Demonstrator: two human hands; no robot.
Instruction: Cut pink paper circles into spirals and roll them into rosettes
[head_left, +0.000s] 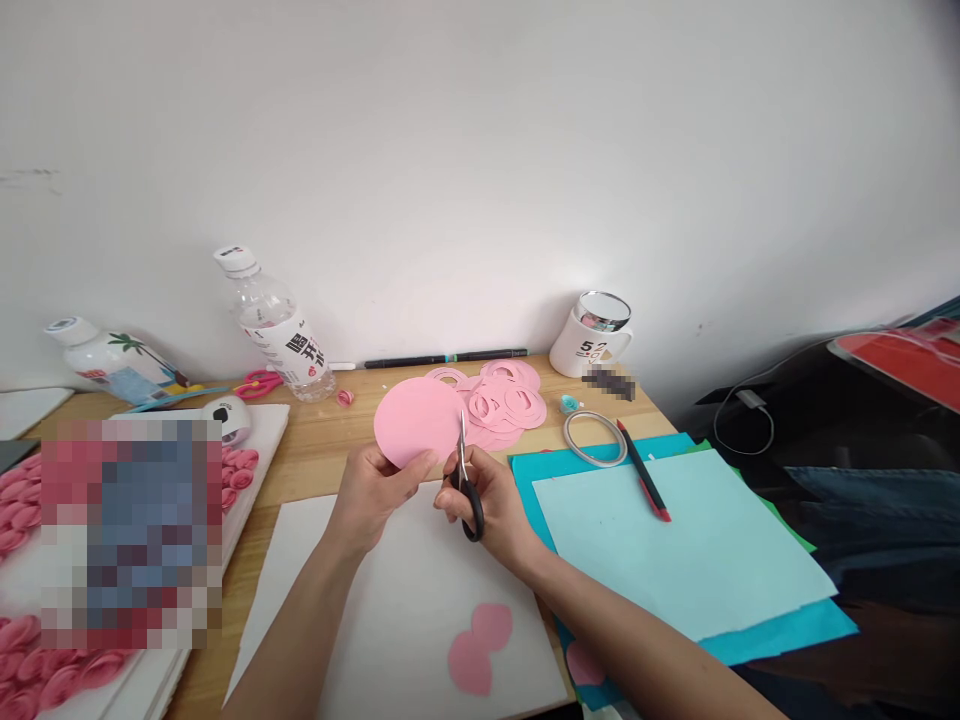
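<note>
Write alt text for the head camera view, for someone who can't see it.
A person's left hand holds a pink paper disc while the right hand holds black-handled scissors by its edge, above a white board. Pink paper cutouts lie beyond on the wooden table; pale blue paper lies to the right.

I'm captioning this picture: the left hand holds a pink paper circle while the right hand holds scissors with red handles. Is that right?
Not quite: the head view shows that the scissors have black handles, not red. The left hand does hold the pink paper circle, and the right hand the scissors.
</note>
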